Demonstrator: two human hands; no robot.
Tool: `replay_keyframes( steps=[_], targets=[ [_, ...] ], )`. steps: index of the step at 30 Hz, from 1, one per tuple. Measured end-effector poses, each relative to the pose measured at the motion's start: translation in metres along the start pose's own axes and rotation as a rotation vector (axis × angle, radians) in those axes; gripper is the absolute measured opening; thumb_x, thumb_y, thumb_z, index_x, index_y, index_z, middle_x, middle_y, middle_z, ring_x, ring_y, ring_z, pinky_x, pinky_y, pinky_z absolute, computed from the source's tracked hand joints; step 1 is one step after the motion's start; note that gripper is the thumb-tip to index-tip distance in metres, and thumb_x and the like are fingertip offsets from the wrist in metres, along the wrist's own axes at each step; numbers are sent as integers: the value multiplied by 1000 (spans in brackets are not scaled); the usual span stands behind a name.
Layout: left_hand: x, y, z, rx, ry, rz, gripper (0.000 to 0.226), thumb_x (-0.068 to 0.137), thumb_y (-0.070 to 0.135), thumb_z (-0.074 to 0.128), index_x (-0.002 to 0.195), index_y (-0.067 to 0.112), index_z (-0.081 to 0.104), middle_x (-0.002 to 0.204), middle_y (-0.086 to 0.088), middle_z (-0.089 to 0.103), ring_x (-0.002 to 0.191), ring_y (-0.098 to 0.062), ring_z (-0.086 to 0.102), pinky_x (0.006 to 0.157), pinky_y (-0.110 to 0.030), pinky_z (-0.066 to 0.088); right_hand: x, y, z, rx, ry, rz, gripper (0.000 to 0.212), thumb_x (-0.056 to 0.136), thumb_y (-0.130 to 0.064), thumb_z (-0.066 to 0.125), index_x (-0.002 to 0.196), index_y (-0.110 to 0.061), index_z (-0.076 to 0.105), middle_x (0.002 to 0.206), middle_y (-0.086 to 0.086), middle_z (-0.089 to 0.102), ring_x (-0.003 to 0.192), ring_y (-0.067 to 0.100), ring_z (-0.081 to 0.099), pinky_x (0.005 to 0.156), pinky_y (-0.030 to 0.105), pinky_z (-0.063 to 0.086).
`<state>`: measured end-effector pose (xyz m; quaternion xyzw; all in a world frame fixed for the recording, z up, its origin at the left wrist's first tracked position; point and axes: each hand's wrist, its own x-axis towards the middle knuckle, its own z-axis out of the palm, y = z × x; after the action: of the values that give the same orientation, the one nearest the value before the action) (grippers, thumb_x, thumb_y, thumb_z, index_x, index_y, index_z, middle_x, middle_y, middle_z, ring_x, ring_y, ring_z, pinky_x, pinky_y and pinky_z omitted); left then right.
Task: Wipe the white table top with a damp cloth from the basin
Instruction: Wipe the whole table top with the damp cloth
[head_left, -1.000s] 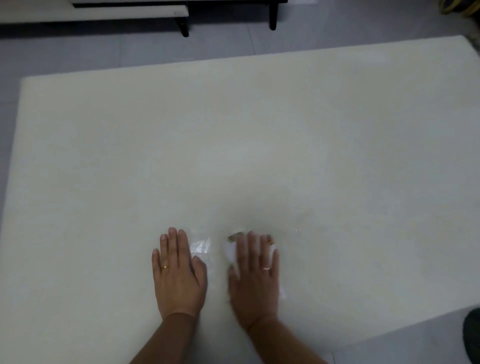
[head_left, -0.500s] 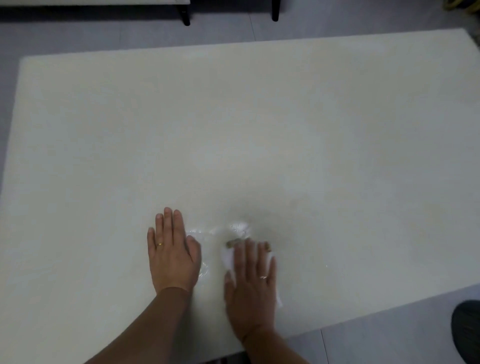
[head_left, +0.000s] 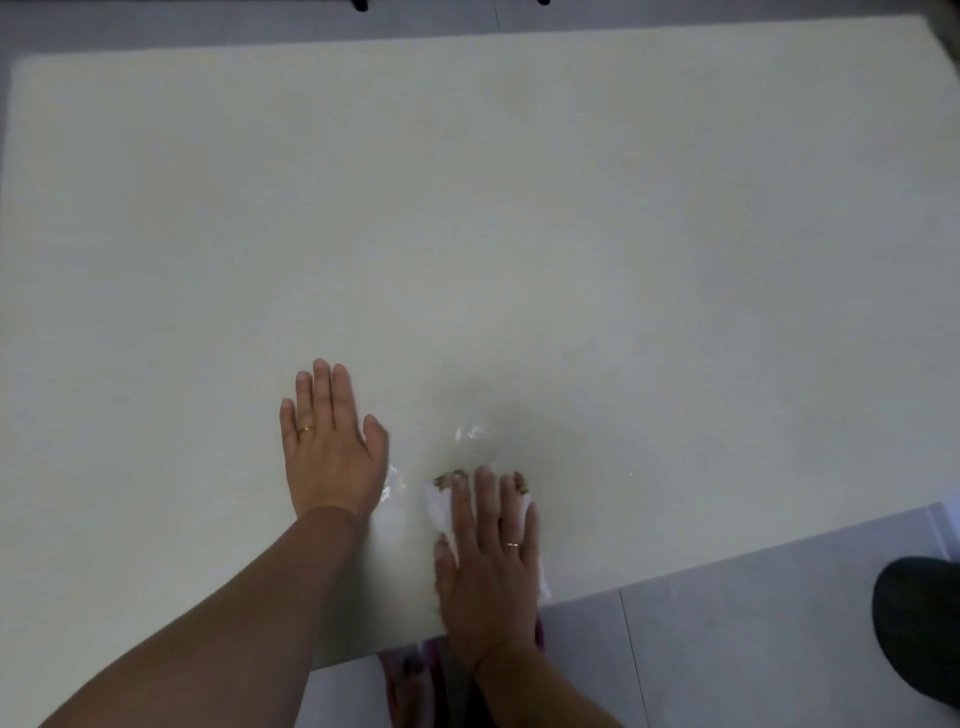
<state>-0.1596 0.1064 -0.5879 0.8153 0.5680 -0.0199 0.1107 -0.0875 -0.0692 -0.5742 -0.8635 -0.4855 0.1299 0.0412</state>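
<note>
Worktop (head_left: 519, 208) wiped near its front edge, both hands flat on it.

White worktop fills most of the view, with grey tiled floor (head_left: 753, 649) beyond its far edge and below its near right edge, where a dark rounded thing (head_left: 919, 623) sits at the frame's right side; what it is cannot be told. The left hand (head_left: 330, 447) lies palm down on the bare surface, fingers straight and together, holding nothing. The right hand (head_left: 488, 566), just beside it and nearer the front edge, presses straight fingers down on the white cloth (head_left: 439, 506), which shows around the fingertips and thumb. A shiny wet patch (head_left: 470, 434) lies on the worktop just beyond the cloth. Each hand wears a thin ring, left ring (head_left: 306, 429) and right ring (head_left: 511, 544).
</note>
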Motion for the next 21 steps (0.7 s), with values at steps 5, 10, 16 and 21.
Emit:
replay_keyframes(
  steps=[5,10,16,21],
  targets=[
    [0,1,-3,-41,-5,6,68,92,39,16,153,9,10,161,-9,5,149,-22,-1,120,-39,-6,-7,47,-6,-65,-34,-383,62,90,-41,45,147,-22,32,156,2,24,143,27,24,111,51,24],
    [-22,24,-2,-104,51,-10,66,95,38,18,152,6,11,161,-11,6,149,-23,-2,120,-40,-8,5,93,-27,-70,-7,20,59,94,-39,27,148,-15,27,156,6,22,144,30,21,114,49,13],
    [-50,109,12,-186,-10,179,62,98,38,13,151,7,20,159,-12,16,148,-27,10,121,-42,4,-15,54,-12,-73,-65,-64,58,97,-42,22,148,-14,27,155,10,24,143,33,22,111,51,19],
    [-51,106,22,-177,-26,193,65,95,43,16,150,9,24,159,-11,16,148,-26,9,120,-42,3,2,139,-36,-182,-76,-303,58,95,-39,30,148,-16,28,156,6,23,142,30,25,112,50,20]
  ],
)
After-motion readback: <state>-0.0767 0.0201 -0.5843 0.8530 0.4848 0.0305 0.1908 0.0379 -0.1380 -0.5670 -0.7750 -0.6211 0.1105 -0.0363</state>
